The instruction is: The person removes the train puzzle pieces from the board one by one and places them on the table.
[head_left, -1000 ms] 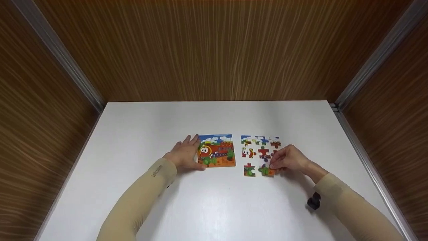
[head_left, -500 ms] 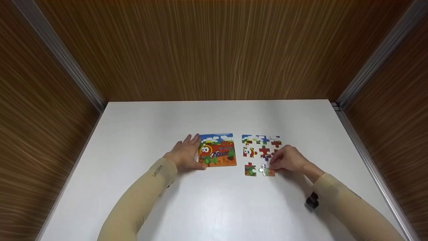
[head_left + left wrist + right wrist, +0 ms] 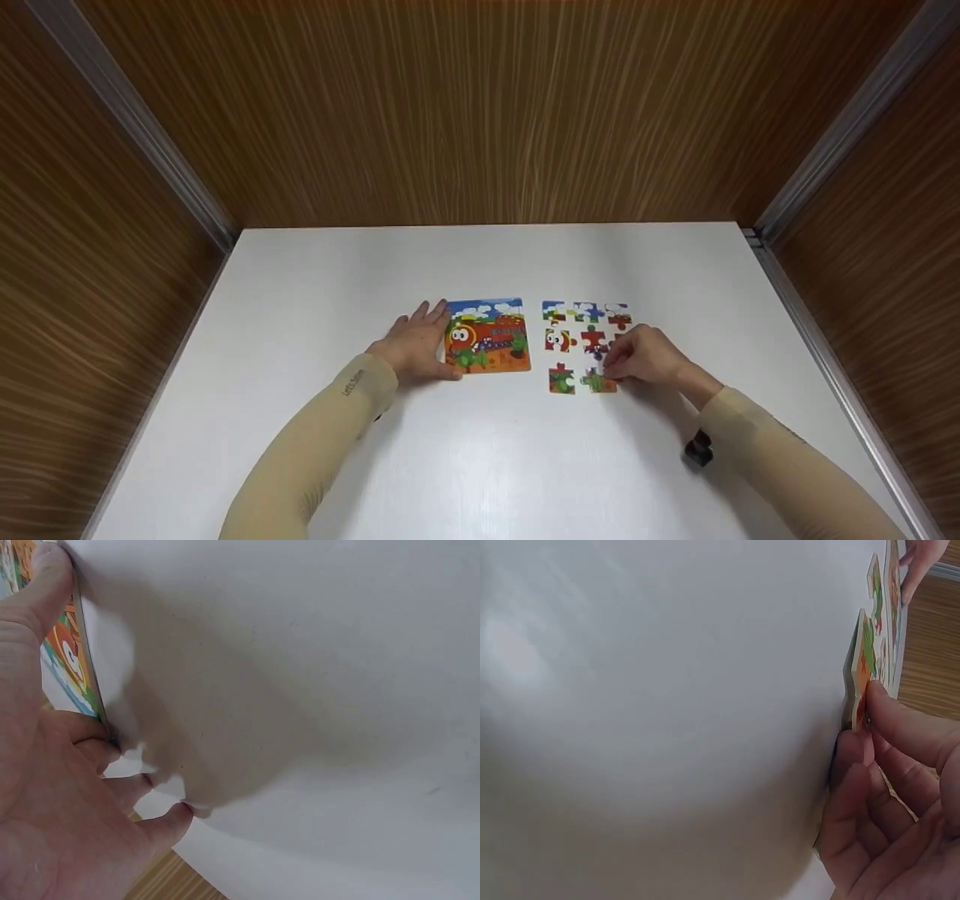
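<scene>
My left hand [image 3: 415, 346] rests spread at the left side of a puzzle board [image 3: 487, 337] printed with a red train. Its thumb lies on the board's lower left corner, and in the left wrist view the fingers [image 3: 169, 829] reach onto the white table. My right hand [image 3: 651, 356] pinches an orange and green puzzle piece [image 3: 598, 380] by its right edge, between thumb and fingers. That piece [image 3: 862, 664] is slightly tilted off the table in the right wrist view. Beside it lies a green corner piece [image 3: 561, 379]. The fingers partly cover a red piece at the right.
Above the pinched piece lie several loose puzzle pieces in rows: a red one [image 3: 592, 341], one with the train's eyes [image 3: 557, 340] and sky pieces [image 3: 587, 311]. The white table [image 3: 480, 450] is bounded by wood-grain panels [image 3: 480, 112].
My right hand stays on the same piece, whose tilt shifts a little: its surface shone half a second ago and shows its print again now. The left hand keeps its place.
</scene>
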Demonstrator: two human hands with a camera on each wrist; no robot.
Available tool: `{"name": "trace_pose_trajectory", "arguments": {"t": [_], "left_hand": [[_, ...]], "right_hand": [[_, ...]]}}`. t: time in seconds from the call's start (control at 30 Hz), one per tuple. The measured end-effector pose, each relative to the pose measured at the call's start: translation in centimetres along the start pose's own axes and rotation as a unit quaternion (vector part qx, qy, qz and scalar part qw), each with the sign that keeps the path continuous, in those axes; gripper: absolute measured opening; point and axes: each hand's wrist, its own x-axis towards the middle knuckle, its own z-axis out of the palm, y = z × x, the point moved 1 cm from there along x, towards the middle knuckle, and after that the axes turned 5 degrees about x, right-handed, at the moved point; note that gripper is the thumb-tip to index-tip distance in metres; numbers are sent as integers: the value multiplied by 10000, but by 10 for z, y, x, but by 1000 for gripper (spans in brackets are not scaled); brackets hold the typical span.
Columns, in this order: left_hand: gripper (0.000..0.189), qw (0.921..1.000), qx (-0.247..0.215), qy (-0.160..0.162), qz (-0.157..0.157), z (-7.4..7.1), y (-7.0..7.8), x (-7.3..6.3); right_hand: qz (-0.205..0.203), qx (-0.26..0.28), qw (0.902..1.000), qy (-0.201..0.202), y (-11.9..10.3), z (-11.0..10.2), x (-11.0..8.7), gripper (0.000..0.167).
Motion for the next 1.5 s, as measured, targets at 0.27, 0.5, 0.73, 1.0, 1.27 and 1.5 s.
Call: {"name": "trace_pose_trajectory", "arguments": {"t": [0.27, 0.5, 0.73, 1.0, 1.27, 1.5], "left_hand": [[132, 10000, -38, -6, -24, 0, 1, -1], [131, 9999, 119, -9, 81, 0, 0, 1], [132, 10000, 76, -19, 31, 1, 0, 2], [132, 10000, 36, 4, 21, -2, 2, -1], [132, 10000, -32, -9, -16, -1, 1, 1], [132, 10000, -1, -19, 3, 0, -1, 1]], "right_hand": [[34, -103, 9999, 78, 0, 2, 2, 12], [-355, -205, 9987, 312, -1, 0, 3, 14], [-539, -245, 9964, 599, -12, -1, 7, 6], [-756, -46, 9949, 672, -32, 0, 15, 5], [-1332, -120, 9883, 731, -63, 4, 32, 11], [-1497, -170, 9881, 314, -86, 21, 49, 21]]}}
